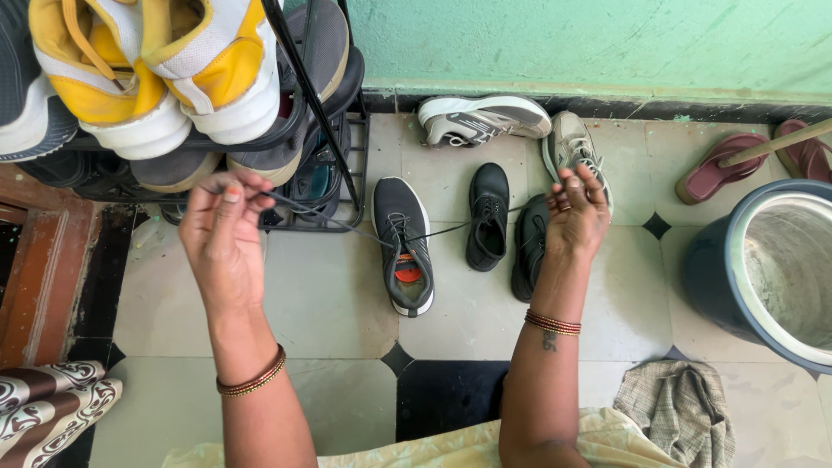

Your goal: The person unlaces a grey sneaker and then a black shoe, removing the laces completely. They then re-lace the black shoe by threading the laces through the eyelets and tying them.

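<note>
Two thin dark lace (347,227) ends run taut from my pinched fingertips, left hand (221,230) and right hand (576,212), down to the grey knit sneaker (405,247) lying on smooth pale tiles (329,295).

You are working in soft, even daylight; the pale floor (329,295) tiles are bright without burning out. Shadows are faint and short: a thin one hugs the grey shoe (404,247) at mid-floor, and a deeper dark pools under the shoe rack (334,130) at the floor's far left corner. A mild sheen sits inside the metal bin (780,269) at the right edge. Focus is sharp across the floor; your left hand (224,230) is slightly soft. Straight lines bow a little toward the frame edges.
</note>
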